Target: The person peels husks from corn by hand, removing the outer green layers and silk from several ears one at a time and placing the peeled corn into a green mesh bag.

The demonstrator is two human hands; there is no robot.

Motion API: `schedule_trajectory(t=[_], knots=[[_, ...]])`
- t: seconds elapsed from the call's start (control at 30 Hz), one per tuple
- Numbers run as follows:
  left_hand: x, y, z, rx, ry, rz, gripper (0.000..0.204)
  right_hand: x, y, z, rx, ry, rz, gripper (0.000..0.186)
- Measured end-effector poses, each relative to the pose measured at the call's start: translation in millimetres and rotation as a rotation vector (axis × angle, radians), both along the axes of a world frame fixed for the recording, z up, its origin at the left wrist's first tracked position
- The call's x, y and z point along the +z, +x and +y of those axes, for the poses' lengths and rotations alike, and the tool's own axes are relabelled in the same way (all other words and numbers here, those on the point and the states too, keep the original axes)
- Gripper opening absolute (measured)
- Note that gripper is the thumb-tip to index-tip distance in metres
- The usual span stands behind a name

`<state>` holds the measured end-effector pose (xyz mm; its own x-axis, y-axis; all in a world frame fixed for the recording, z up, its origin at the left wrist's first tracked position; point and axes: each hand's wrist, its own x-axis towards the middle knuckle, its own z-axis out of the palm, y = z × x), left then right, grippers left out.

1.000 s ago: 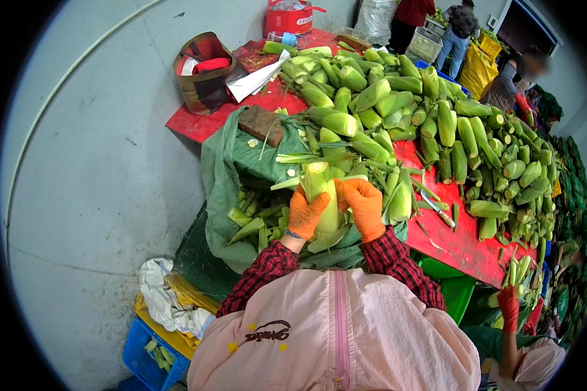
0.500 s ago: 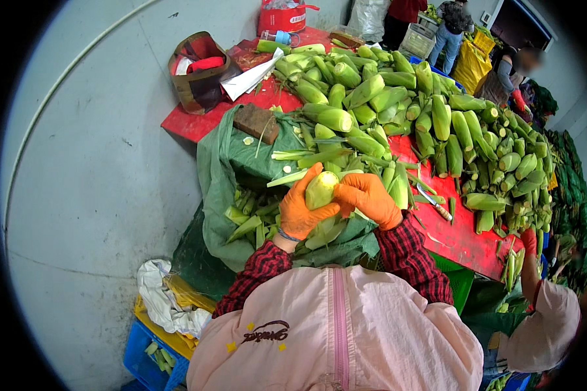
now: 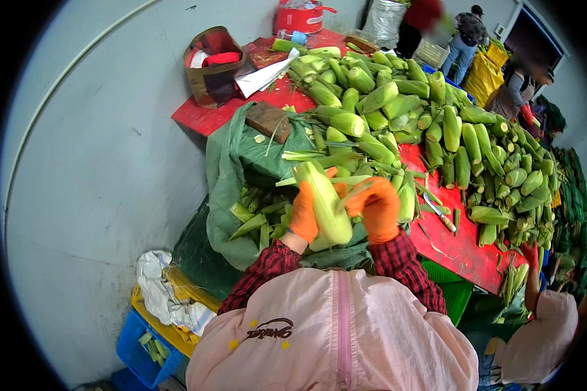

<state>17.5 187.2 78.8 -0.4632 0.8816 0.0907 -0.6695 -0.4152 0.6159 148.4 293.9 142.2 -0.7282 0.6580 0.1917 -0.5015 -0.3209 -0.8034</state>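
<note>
My left hand (image 3: 304, 216), in an orange glove, is wrapped round a pale green ear of corn (image 3: 324, 203) in its husk. The ear stands tilted in front of my chest. My right hand (image 3: 379, 210), gloved the same way, is closed beside the ear, with its fingers pinching a strip of husk at its side. Below them gapes a green sack (image 3: 223, 195) with loose husk leaves (image 3: 253, 223) inside. To the right of my hands, a knife (image 3: 441, 213) lies on the red table (image 3: 460, 251).
A big heap of unhusked corn (image 3: 388, 98) covers the table's far side and right. A brown block (image 3: 269, 122) rests on the sack's edge. At the back left stands a bag (image 3: 212, 75). A blue crate (image 3: 134, 339) sits low left. Co-workers are at the right.
The ear has turned from its cut end facing me to standing lengthwise, tilted. My right hand has closed on a husk strip. The view has shifted slightly.
</note>
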Motion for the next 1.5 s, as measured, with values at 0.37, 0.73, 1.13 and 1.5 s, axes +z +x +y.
schedule_trajectory(t=[0.37, 0.73, 1.13, 1.5], knots=[[12.1, -55.9, -17.9, 0.028, -0.063, 0.023, 0.101, 24.1, 0.9, 7.8, -0.063, 0.267, -0.403, 0.038], [19.5, -26.3, -25.2, -0.239, -0.084, 0.226, 0.087, 11.7, -30.7, 2.8, 0.318, 0.433, -0.699, 0.021], [-17.6, -36.4, -7.7, 0.134, -0.143, -0.241, 0.066, -32.6, -3.7, 26.3, -0.118, -0.306, 0.093, 0.017], [11.8, -17.3, 13.0, 0.272, -0.323, 0.496, 0.063, -29.8, -34.7, -10.2, 0.118, 0.411, -0.533, 0.067]])
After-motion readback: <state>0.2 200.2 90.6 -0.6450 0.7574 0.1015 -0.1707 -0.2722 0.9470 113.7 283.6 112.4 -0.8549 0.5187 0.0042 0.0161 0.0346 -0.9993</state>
